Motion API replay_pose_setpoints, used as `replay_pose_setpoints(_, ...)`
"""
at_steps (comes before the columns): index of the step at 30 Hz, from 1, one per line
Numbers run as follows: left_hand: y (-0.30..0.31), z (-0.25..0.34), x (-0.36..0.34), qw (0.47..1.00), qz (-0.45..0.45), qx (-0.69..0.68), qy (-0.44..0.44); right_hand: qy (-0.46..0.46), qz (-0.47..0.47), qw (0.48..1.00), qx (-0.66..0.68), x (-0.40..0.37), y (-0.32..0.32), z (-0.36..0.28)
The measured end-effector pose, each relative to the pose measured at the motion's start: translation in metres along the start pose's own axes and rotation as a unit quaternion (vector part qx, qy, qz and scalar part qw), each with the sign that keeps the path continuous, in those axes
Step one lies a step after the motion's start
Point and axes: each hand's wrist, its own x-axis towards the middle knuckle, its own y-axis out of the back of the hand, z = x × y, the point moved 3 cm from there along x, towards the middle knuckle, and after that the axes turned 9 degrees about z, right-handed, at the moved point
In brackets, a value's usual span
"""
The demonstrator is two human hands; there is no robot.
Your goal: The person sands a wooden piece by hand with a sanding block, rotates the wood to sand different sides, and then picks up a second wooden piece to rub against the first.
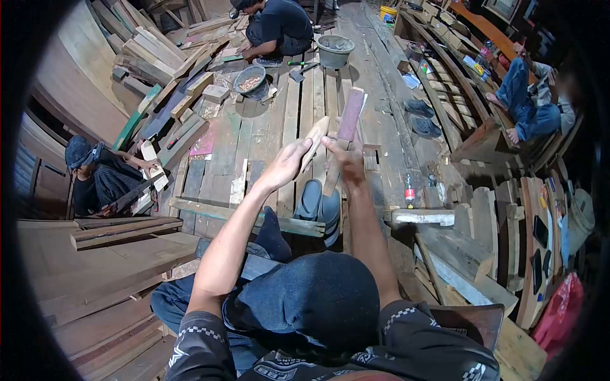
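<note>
In front of me, my left hand (287, 164) is closed round a small pointed piece of pale wood (316, 136), which tilts up and to the right. Close beside it, my right hand (348, 159) grips a flat block with a purplish-brown face (351, 114), held nearly upright. The two pieces are near each other; whether they touch, I cannot tell. Below the hands lie grey sandals (309, 200) on the plank floor (222, 159).
A grey bucket (335, 51) and a basin of wood pieces (251, 81) stand ahead. Co-workers sit at the left (105, 174), ahead (279, 28) and at the right (530, 95). A bottle (410, 192) stands right of the sandals. Boards are stacked on both sides.
</note>
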Motion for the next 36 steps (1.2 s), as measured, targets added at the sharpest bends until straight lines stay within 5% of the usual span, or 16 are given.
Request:
replay_pose_setpoints(6,0.003,0.003,-0.001,1.0,0.002,0.009,0.026,-0.001,-0.013,1.0,0.013,0.001,0.001,0.003)
replay_pose_setpoints(21,0.004,-0.006,0.003,0.991,0.033,0.1,-0.088,-0.038,-0.02,0.999,0.0,0.004,0.004,0.007)
replay_pose_setpoints(27,0.0,0.004,-0.003,1.0,0.008,0.01,-0.02,0.007,-0.065,0.998,-0.004,0.014,0.018,0.023)
replay_pose_setpoints(29,0.001,-0.005,0.001,0.998,0.016,0.023,-0.05,-0.069,-0.036,0.997,-0.03,-0.002,0.012,0.003)
replay_pose_setpoints(30,0.001,0.0,-0.003,0.999,0.024,0.0,-0.035,-0.028,-0.006,1.0,-0.004,0.001,0.004,0.007)
replay_pose_setpoints(36,0.004,0.004,-0.002,0.995,0.027,0.079,-0.054,-0.048,-0.011,0.999,-0.006,0.004,0.005,0.007)
